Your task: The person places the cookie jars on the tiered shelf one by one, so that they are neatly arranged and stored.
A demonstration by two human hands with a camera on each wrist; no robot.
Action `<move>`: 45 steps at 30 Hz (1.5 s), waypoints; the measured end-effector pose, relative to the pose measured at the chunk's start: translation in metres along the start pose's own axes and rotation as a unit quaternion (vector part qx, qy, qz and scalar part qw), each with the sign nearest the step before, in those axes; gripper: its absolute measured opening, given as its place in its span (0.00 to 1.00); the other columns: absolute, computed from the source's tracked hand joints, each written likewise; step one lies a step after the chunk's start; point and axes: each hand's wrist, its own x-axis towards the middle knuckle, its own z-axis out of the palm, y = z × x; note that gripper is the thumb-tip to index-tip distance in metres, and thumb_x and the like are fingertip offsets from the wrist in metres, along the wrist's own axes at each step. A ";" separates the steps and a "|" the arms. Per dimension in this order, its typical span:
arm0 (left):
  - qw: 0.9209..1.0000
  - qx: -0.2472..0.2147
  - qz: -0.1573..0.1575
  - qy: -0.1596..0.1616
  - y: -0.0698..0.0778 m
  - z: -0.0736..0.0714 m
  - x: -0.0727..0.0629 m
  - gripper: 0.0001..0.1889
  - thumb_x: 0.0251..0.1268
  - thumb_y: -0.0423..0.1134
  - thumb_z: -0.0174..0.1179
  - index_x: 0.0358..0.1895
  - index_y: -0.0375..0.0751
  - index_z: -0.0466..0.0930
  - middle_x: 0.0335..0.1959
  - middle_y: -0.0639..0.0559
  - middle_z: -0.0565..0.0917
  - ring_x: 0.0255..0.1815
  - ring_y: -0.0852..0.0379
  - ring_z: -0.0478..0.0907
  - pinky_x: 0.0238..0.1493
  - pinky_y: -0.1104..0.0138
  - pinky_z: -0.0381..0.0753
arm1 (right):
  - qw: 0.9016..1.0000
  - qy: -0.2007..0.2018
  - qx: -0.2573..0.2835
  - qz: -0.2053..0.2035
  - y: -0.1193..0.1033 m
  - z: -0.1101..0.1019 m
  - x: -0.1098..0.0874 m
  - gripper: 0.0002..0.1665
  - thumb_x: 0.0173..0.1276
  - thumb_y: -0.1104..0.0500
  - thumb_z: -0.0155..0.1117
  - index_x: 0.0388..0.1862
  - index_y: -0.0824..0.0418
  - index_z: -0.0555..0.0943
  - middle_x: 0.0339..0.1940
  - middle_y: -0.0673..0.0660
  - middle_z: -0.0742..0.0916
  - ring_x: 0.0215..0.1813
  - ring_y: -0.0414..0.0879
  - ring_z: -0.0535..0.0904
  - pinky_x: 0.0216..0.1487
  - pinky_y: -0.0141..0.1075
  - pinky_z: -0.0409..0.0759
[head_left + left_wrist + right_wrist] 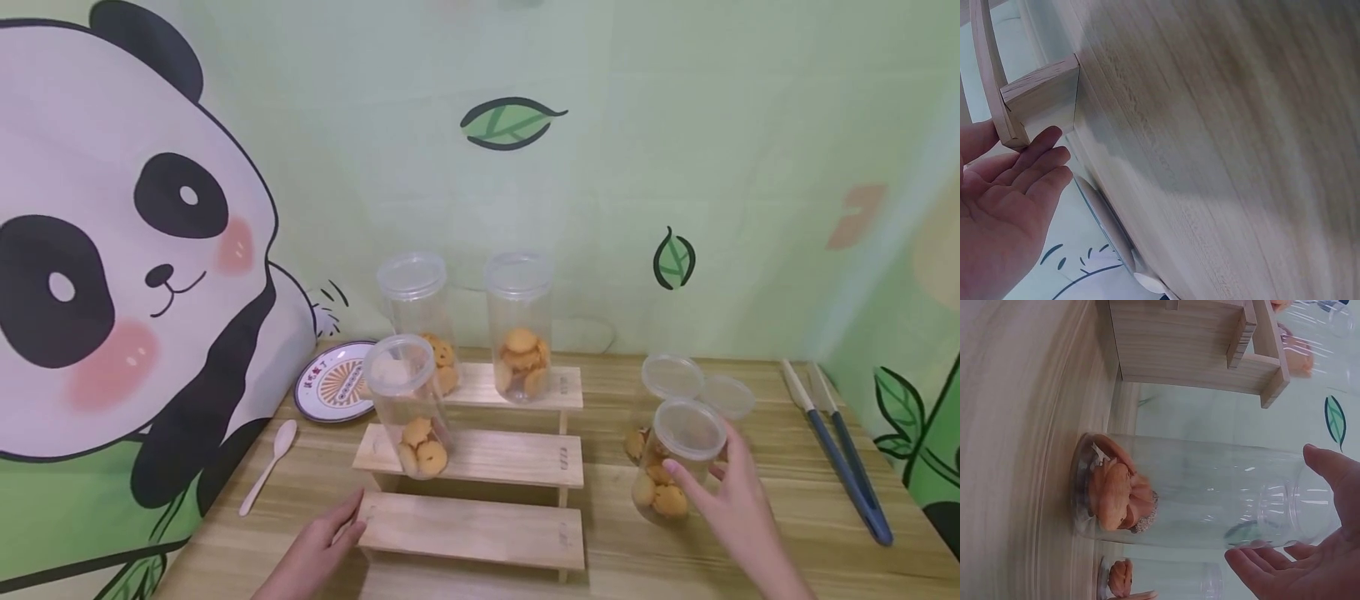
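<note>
A clear lidded jar (681, 450) with several cookies in its bottom stands on the table right of a stepped wooden rack (472, 521). My right hand (738, 504) grips this jar near its lid, thumb on one side and fingers on the other. In the right wrist view, the jar (1210, 487) has its base at the tabletop. My left hand (318, 542) holds the left end of the rack's lowest step. The left wrist view has the thumb and fingers of that hand (1007, 194) on either side of the plank's end (1013, 134).
Cookie jars stand on the rack: one jar (408, 408) on the middle step, two on the top. Another jar (671, 379) and a round lid (727, 397) are behind the gripped jar. A plate (315, 392) and spoon (270, 467) lie left, blue-handled tongs (843, 454) right.
</note>
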 end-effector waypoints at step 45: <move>1.000 0.014 0.000 0.003 0.002 0.001 0.001 0.26 0.73 0.37 0.53 0.67 0.24 0.63 0.67 0.34 0.67 0.67 0.39 0.63 0.66 0.48 0.61 | 0.997 0.053 -0.056 -0.003 -0.050 -0.032 -0.004 0.47 0.56 0.50 0.76 0.72 0.52 0.63 0.51 0.59 0.80 0.46 0.55 0.79 0.40 0.22 0.76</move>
